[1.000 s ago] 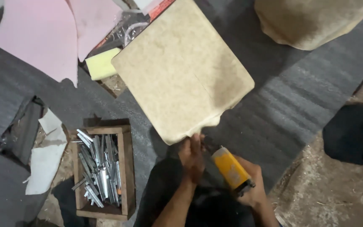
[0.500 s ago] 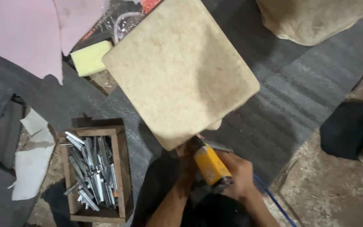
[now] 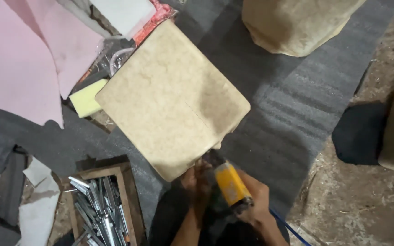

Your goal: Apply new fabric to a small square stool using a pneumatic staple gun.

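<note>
A square tan fabric-covered cushion panel [image 3: 172, 98] lies tilted in front of me on grey cloth. My right hand [image 3: 256, 200] grips a yellow staple gun [image 3: 231, 184] whose black nose touches the panel's near edge. My left hand [image 3: 196, 177] holds the panel's near corner, just left of the tool. A blue hose [image 3: 292, 228] trails from the tool toward the lower right.
A wooden box [image 3: 126, 196] of metal staple strips [image 3: 99, 209] sits at lower left. Pink foam sheets [image 3: 19, 59] and a yellow sponge block [image 3: 85, 98] lie at upper left. Another tan cushion [image 3: 297, 23] rests at top right, bare dirt floor [image 3: 356, 200] on the right.
The view has shifted, so the panel and box sit further left and lower. The staple gun has moved along the panel's near edge and stays pressed to it.
</note>
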